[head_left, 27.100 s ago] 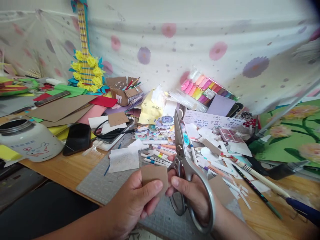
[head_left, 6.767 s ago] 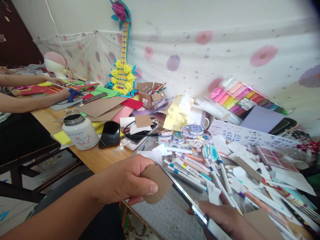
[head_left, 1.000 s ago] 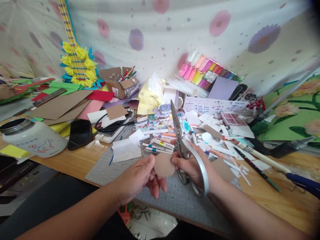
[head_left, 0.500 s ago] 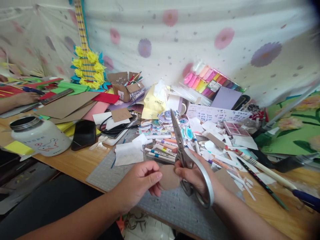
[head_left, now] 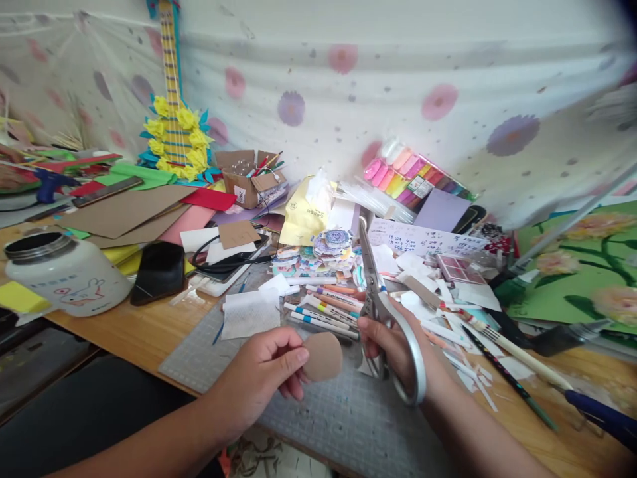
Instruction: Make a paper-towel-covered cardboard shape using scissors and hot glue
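Note:
A small rounded piece of brown cardboard (head_left: pixel 323 357) is pinched by its left edge between the thumb and fingers of my left hand (head_left: pixel 281 365). My right hand (head_left: pixel 391 338) grips a pair of scissors (head_left: pixel 375 285), blades pointing up and away, large grey handle loop toward me. The blades look closed together. A gap separates the scissors from the cardboard piece. Both hands are above the grey cutting mat (head_left: pixel 318 421). Just beyond them lie several markers (head_left: pixel 321 315) and a pile of cut paper stickers (head_left: pixel 328 249).
To the left stand a white wide-mouthed jar (head_left: pixel 70 272) and a black phone (head_left: pixel 158 272). White paper scraps (head_left: pixel 418 265) and a long brush (head_left: pixel 532 365) lie to the right. Behind are a cardboard box of pencils (head_left: pixel 249 182) and a guitar-shaped craft (head_left: pixel 174 133) with yellow flowers.
My right hand has let go of the cardboard piece and moved right with the scissors. The cardboard stays in my left hand, which has shifted slightly left. The view has turned a little.

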`<state>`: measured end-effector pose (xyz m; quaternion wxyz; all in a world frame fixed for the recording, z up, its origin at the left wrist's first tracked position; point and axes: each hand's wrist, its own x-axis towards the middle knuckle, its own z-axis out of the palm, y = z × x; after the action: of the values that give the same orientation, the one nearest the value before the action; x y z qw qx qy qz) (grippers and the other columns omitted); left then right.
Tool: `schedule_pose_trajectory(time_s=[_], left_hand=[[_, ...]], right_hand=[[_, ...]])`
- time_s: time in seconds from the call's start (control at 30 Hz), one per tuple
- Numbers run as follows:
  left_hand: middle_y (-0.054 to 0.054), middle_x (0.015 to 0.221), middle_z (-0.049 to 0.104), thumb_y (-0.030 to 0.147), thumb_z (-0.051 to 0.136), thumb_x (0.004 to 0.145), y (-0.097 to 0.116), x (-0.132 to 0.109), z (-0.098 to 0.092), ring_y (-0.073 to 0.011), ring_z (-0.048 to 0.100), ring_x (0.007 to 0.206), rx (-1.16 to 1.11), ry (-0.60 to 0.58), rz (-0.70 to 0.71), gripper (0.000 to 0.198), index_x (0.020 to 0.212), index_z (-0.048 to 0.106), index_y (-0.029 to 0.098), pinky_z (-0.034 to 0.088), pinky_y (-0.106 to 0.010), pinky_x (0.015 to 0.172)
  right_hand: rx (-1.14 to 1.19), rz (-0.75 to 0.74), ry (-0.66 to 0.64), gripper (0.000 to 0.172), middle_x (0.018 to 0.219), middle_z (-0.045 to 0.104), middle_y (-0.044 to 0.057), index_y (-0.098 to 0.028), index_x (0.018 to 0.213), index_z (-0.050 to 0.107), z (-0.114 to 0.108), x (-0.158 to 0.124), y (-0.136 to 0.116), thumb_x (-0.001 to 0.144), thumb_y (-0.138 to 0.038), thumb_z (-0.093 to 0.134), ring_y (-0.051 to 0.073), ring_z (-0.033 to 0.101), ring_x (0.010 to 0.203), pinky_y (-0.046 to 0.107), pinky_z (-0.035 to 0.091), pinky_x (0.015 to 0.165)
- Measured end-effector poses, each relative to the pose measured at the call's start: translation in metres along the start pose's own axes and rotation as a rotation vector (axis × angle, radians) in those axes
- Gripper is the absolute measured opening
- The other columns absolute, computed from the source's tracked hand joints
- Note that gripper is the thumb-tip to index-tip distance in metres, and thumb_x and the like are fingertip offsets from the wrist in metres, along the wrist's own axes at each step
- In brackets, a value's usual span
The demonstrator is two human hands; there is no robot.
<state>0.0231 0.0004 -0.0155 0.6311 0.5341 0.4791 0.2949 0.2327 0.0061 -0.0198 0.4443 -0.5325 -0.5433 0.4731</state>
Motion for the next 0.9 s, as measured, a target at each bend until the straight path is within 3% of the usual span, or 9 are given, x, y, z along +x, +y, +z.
schedule_pose_trajectory(time_s=[0.17,0.3,0.47,0.63,0.73,0.9], left_hand=[[0.003,0.055,0.06,0.033,0.058,0.078,-0.003,0.0,0.004,-0.013,0.056,0.051,0.001,0.006,-0.013,0.021,0.065,0.056,0.017,0.042,-0.025,0.054],[0.003,0.056,0.06,0.036,0.06,0.075,-0.009,0.0,0.013,-0.0129,0.056,0.049,-0.021,-0.014,-0.028,0.023,0.064,0.053,0.017,0.041,-0.025,0.053],[0.003,0.056,0.059,0.042,0.06,0.076,-0.014,0.0,0.015,-0.0132,0.056,0.049,-0.023,-0.053,-0.005,0.026,0.07,0.054,0.017,0.041,-0.025,0.051],[0.002,0.051,0.061,0.04,0.059,0.078,-0.008,0.003,0.003,-0.0156,0.056,0.052,0.134,0.023,0.011,0.025,0.064,0.055,0.02,0.043,-0.025,0.054],[0.002,0.051,0.063,0.04,0.062,0.075,-0.003,0.007,-0.01,-0.0171,0.057,0.054,0.238,0.103,0.076,0.021,0.065,0.06,0.022,0.043,-0.024,0.055],[0.006,0.055,0.065,0.032,0.063,0.077,0.004,0.01,-0.03,-0.0178,0.058,0.06,0.357,0.278,0.162,0.01,0.069,0.062,0.026,0.044,-0.022,0.06]], right_hand=[[0.095,-0.018,-0.088,0.042,0.066,0.057,-0.005,-0.02,0.108,0.05,0.007,-0.003,0.004,0.073,-0.031,0.069,0.013,0.053,0.055,0.025,0.043,0.054],[-0.04,-0.001,-0.181,0.035,0.066,0.057,-0.004,-0.02,0.098,0.053,0.014,-0.006,-0.001,0.067,-0.017,0.068,0.013,0.053,0.06,0.024,0.042,0.054],[-0.015,0.062,-0.141,0.038,0.064,0.055,-0.006,-0.021,0.099,0.053,0.021,-0.008,-0.003,0.064,-0.015,0.065,0.012,0.052,0.056,0.023,0.042,0.052],[-0.035,-0.066,-0.082,0.037,0.064,0.055,-0.004,-0.02,0.103,0.056,0.024,-0.008,-0.006,0.067,-0.024,0.064,0.013,0.052,0.055,0.024,0.044,0.051],[-0.334,-0.154,0.111,0.033,0.063,0.057,-0.004,-0.019,0.105,0.058,-0.001,0.001,-0.016,0.074,-0.031,0.059,0.013,0.053,0.054,0.022,0.044,0.05],[-0.712,-0.055,0.452,0.048,0.089,0.067,0.006,-0.02,0.12,0.054,-0.089,0.023,-0.027,0.074,-0.032,0.061,0.023,0.061,0.081,0.031,0.044,0.072]])
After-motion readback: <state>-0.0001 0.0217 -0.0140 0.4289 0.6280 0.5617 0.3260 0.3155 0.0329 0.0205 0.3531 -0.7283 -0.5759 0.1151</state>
